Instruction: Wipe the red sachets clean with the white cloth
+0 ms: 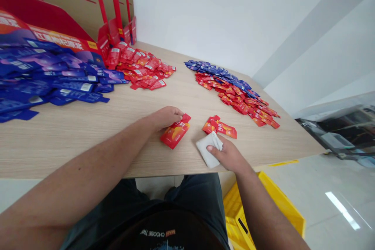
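My left hand [166, 118] is closed on the narrow top corner of a red sachet [175, 134], which has orange fruit printed on its front. The sachet is just above or on the wooden table [152, 160]; I cannot tell which. A folded white cloth [207, 151] is in my right hand [231, 155], with the thumb pressed on top and the fingers mostly hidden beneath. Just beyond that hand, a pair of overlapping red sachets [226, 129] lies on the tabletop.
At left are a large heap of blue sachets [55, 78] and a heap of red sachets [146, 68], before red cardboard boxes [67, 39]. Rows of blue sachets [219, 72] and red sachets [237, 99] run along the right. A yellow crate [281, 199] stands below the table's right edge.
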Demonstrator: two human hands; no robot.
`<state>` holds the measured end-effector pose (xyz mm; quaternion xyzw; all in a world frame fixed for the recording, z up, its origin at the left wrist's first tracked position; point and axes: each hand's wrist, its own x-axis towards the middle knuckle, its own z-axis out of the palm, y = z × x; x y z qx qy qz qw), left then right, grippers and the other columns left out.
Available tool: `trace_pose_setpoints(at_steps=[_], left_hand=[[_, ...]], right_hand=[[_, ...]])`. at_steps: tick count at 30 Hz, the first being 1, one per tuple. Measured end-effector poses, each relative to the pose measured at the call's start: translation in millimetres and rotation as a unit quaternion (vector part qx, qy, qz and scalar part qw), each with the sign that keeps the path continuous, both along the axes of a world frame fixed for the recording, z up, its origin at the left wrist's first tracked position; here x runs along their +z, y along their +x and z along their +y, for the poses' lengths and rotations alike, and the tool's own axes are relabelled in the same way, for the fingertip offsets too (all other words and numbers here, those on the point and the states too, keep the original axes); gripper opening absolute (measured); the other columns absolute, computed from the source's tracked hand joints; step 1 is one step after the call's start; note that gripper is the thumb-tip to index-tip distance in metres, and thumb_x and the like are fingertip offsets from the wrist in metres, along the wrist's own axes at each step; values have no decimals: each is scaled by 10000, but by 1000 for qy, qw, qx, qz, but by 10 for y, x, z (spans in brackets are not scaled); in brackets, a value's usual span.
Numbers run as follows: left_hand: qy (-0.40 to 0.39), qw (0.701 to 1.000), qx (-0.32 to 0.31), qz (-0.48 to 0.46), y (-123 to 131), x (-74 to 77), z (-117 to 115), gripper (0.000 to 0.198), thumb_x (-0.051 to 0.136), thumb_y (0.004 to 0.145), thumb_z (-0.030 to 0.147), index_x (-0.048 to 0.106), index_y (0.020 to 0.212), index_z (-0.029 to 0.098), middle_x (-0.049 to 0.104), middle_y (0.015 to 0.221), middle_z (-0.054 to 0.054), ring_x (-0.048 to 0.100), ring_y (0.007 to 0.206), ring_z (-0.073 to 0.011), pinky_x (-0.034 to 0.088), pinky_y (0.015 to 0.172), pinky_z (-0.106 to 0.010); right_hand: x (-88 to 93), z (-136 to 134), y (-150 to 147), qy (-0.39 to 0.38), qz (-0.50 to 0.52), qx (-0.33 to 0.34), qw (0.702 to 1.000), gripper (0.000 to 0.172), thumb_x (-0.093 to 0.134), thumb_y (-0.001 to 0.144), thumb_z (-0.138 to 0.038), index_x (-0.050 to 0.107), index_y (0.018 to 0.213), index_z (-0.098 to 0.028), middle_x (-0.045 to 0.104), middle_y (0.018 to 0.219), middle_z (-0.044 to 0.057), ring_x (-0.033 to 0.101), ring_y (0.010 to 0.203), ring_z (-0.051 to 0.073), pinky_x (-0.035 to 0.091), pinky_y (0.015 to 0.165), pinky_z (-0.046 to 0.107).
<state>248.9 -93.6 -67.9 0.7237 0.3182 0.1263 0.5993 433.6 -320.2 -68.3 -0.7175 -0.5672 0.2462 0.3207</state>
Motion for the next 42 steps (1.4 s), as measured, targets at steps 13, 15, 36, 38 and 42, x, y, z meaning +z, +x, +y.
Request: trace_pose_setpoints(at_steps=[13,15,36,38,42], left_hand=[[137,979,149,-36,44,98,-30,231,545,853,388,603,768,182,597,663,18,509,601,-118,379,561,-235],[130,978,156,-56,55,82,-44,229,567,836,389,603,758,177,588,651,22,501,593,-114,383,559,-234],[63,984,148,-79,93,-61,25,208,587,828,386,605,754,192,624,678,6,533,624,-130,424,576,-243],[57,987,136,-70,97,-70,21,223,579,836,397,590,742,195,622,673,6,530,618,-132,421,573,-245],[45,990,119,-59,91,-81,8,193,579,826,381,561,757,202,615,673,14,538,619,-136,421,577,-248]], right_hand=[[134,517,226,-11,74,-5,997,408,652,823,-570,603,990,-202,667,814,17,613,702,194,489,607,310],[223,698,106,3,27,70,997,372,639,851,-545,617,986,-199,663,872,29,612,755,186,491,659,306],[116,1471,144,28,149,167,974,396,715,783,-528,595,942,-185,642,765,-2,598,668,150,469,588,250],[101,1455,151,29,159,152,975,410,710,780,-544,588,946,-189,642,752,-3,596,655,151,470,586,257],[81,1474,111,38,124,90,987,432,684,777,-587,606,955,-202,665,793,16,616,694,179,480,601,281]])
